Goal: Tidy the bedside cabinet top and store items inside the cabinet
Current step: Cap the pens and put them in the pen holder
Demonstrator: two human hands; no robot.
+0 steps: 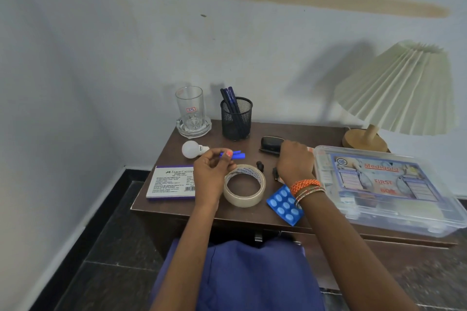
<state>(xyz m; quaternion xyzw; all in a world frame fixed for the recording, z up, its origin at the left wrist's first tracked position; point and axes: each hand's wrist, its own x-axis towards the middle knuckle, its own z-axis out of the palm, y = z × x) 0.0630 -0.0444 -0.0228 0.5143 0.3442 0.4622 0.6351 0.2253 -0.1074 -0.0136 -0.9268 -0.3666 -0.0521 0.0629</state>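
- The left hand [213, 166] pinches a blue pen [233, 154] just behind the tape [244, 185], lifted off the surface [310, 131], probably bound for the holder [236, 118].
- The right hand [294, 159], right of the tape, curls over a dark case [271, 143]; whether this grip has closed on it I cannot tell.
- The holder, behind the tape, has 3 pens [228, 98]; the glass [190, 108] looks empty.
- The first-aid box [384, 184], far right, is shut.
- The stamp pad [171, 182], bulb [192, 149] and pills [285, 204] lie loose around the tape.
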